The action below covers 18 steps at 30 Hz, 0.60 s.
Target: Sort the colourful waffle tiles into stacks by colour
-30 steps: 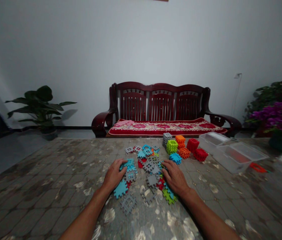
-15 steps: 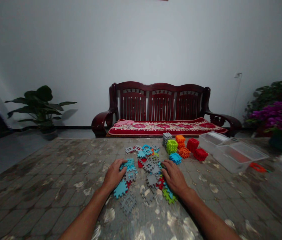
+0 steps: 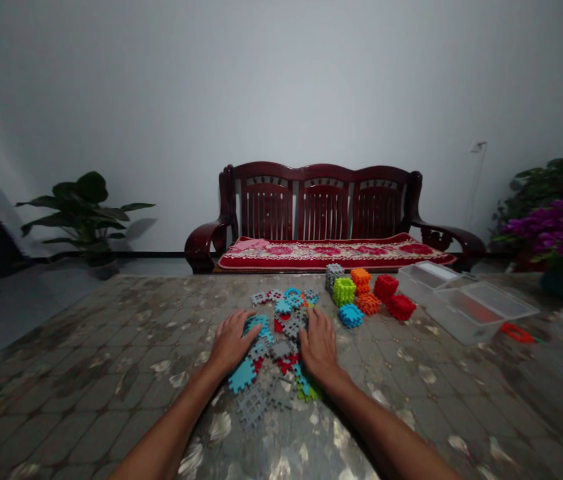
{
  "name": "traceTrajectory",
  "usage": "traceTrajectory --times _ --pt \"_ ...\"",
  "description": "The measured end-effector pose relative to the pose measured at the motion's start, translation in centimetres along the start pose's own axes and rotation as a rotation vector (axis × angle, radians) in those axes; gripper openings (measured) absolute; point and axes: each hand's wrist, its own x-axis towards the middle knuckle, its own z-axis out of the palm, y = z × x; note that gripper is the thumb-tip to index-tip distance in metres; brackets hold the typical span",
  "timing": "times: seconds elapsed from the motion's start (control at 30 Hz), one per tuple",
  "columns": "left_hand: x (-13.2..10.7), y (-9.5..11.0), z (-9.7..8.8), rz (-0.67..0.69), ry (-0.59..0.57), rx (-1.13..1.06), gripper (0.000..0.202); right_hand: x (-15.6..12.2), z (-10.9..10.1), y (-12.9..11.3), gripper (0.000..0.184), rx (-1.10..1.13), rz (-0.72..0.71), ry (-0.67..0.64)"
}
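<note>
Flat interlocking puzzle tiles lie in a loose pile between my two hands on the patterned table. My left hand (image 3: 232, 343) rests at the pile's left side, fingers stretched out, touching blue tiles (image 3: 260, 327); another blue tile (image 3: 242, 376) lies by its wrist. My right hand (image 3: 319, 343) lies along the right side, fingers extended, against grey tiles (image 3: 284, 349). Red tiles (image 3: 288, 364) and a green tile (image 3: 308, 392) show beside that hand. A grey lattice tile (image 3: 252, 405) is nearest to me. Neither hand grips anything; some tiles are partly hidden under the fingers.
Assembled cubes stand right of the pile: grey (image 3: 334, 277), green (image 3: 344, 291), orange (image 3: 360, 280), red (image 3: 401, 307) and a low blue one (image 3: 350, 316). Farther right are a clear plastic box (image 3: 454, 319) and an orange-red item (image 3: 517, 333). A wooden bench (image 3: 321, 200) stands behind the table (image 3: 111, 373).
My right hand has slid left, and the grey, red, blue and green tiles beside it have shifted left into a tighter pile. My left hand has barely moved.
</note>
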Motion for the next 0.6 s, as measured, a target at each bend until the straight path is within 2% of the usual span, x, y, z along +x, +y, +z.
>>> traceTrajectory --times 0.17,0.27,0.33,0.4,0.43,0.5,0.6 --pt "-1.1 1.9 -1.3 0.024 -0.171 0.138 0.052 0.9 0.5 -1.9 0.047 0.173 0.062 -0.002" --pt "-3.9 3.5 -2.2 0.195 -0.230 0.170 0.060 1.8 -0.5 -1.1 0.044 0.195 0.040 -0.029" --pt "-6.5 4.6 -2.4 0.316 -0.332 0.191 0.076 2.6 -1.4 0.1 0.044 0.139 -0.007 -0.074" --pt "-8.9 5.5 -2.1 0.414 -0.424 0.205 0.097 3.2 -2.2 1.4 0.043 0.071 -0.079 -0.153" --pt "-9.8 5.8 -1.8 0.447 -0.448 0.212 0.102 3.4 -2.5 1.8 0.043 0.045 -0.117 -0.203" --pt "-10.8 6.1 -1.0 0.477 -0.459 0.229 0.104 3.6 -3.0 2.4 0.042 0.008 -0.187 -0.306" --pt "-10.4 5.8 -0.2 0.486 -0.442 0.257 0.096 3.3 -3.5 2.5 0.042 -0.037 -0.248 -0.401"
